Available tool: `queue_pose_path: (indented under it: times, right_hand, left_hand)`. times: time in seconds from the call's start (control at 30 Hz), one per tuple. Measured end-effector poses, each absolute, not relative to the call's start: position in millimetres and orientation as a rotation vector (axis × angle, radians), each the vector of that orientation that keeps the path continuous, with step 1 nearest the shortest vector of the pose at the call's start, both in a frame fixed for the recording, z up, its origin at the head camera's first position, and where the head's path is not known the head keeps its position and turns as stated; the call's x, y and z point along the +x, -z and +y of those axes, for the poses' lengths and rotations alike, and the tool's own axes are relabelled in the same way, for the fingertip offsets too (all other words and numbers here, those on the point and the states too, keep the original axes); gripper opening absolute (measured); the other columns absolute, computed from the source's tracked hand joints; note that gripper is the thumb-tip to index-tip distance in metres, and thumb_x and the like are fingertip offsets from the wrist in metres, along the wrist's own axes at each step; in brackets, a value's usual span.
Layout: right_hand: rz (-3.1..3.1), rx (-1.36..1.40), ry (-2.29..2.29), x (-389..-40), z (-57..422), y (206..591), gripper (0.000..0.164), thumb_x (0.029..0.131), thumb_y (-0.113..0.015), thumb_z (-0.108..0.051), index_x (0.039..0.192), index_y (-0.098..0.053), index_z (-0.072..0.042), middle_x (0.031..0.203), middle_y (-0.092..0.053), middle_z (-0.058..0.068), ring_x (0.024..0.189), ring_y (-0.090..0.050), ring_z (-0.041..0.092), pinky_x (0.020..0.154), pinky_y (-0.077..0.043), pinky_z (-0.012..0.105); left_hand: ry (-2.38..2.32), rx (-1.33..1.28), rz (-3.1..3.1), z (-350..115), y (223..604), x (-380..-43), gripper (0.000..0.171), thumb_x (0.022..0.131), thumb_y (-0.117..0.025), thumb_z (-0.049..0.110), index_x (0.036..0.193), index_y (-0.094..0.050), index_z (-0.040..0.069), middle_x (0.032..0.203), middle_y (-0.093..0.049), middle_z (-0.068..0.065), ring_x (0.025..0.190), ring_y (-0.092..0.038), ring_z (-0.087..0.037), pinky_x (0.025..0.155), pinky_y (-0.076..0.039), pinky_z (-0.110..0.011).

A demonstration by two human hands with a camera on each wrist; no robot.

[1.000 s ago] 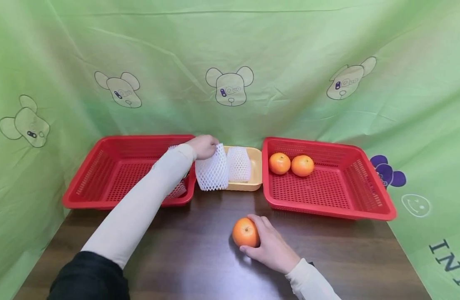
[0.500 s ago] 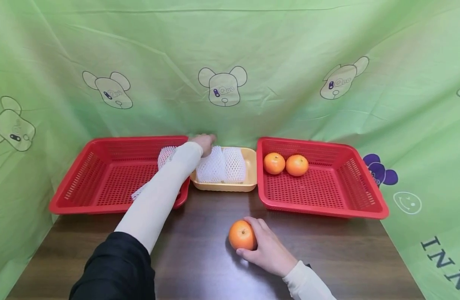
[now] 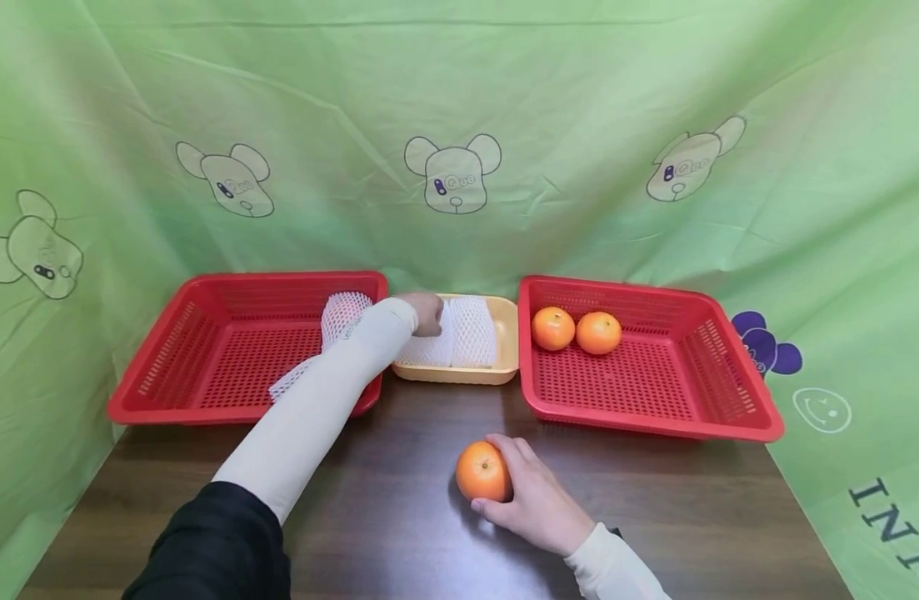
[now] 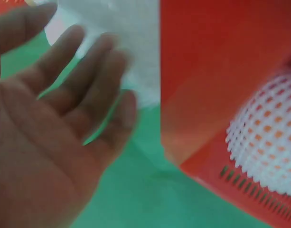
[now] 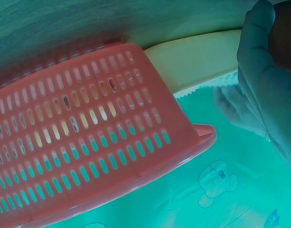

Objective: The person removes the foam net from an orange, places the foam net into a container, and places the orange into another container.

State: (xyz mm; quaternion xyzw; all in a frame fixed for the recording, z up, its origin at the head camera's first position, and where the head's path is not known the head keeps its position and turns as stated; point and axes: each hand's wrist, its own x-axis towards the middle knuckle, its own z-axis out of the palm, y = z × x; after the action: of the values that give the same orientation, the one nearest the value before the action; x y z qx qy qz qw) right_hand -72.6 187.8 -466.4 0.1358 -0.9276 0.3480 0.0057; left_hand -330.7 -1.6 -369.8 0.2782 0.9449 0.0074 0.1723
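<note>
My left hand (image 3: 422,315) is over the left part of a tan tray (image 3: 508,333). In the left wrist view its fingers (image 4: 93,80) are loosely spread, with a blurred white foam net sleeve (image 4: 136,52) just past the fingertips. Two flat foam net sleeves (image 3: 471,332) lie side by side in the tray, the left one partly covered by the hand. On the table, my right hand (image 3: 537,504) grips an orange (image 3: 483,472), thumb and fingers around its right side. The right wrist view shows only that hand's edge and a dark bit of the fruit.
A red basket (image 3: 646,421) on the right holds two oranges (image 3: 575,331). Another red basket (image 3: 197,415) on the left contains a net-wrapped fruit (image 4: 268,137) and more white netting (image 3: 290,381), partly behind the left sleeve. Green cloth (image 3: 339,75) hangs behind the brown table (image 3: 384,533).
The left hand first held a foam net sleeve up by its top, then laid it in the tray beside the other and released it. The right hand stays on its orange.
</note>
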Motion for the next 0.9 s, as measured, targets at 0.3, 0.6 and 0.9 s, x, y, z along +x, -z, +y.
queue_pose_path:
  times: [0.3, 0.6, 0.9]
  right_hand:
    - [-2.890, 0.436, -1.072, -71, 189, 467, 0.076, 0.075, -0.088, -0.030, 0.139, -0.052, -0.010, 0.119, -0.054, -0.001, 0.098, -0.059, 0.014, 0.086, -0.052, 0.041]
    - [-2.876, 0.438, -1.034, -67, 193, 463, 0.075, 0.073, -0.089, -0.029, 0.137, -0.053, -0.009, 0.117, -0.055, -0.001, 0.096, -0.060, 0.014, 0.085, -0.052, 0.043]
    - [-2.933, 0.415, -0.986, -54, 211, 460, 0.074, 0.071, -0.089, -0.030, 0.132, -0.054, -0.008, 0.116, -0.056, -0.003, 0.096, -0.059, 0.013, 0.083, -0.052, 0.040]
  left_hand:
    - [0.183, 0.665, 2.617, 8, 370, -317, 0.036, 0.092, -0.067, 0.028, 0.121, -0.061, 0.006, 0.115, -0.064, -0.009, 0.103, -0.056, -0.023, 0.093, -0.045, -0.044]
    - [0.111, 0.715, 2.891, 22, 362, -291, 0.053, 0.098, -0.059, 0.033, 0.146, -0.051, 0.010, 0.144, -0.054, -0.013, 0.133, -0.049, -0.031, 0.107, -0.036, -0.053]
    - [-0.261, 0.939, 3.019, 73, 390, -229, 0.070, 0.100, -0.052, 0.056, 0.155, -0.039, 0.014, 0.153, -0.045, -0.011, 0.135, -0.048, -0.029, 0.105, -0.040, -0.049]
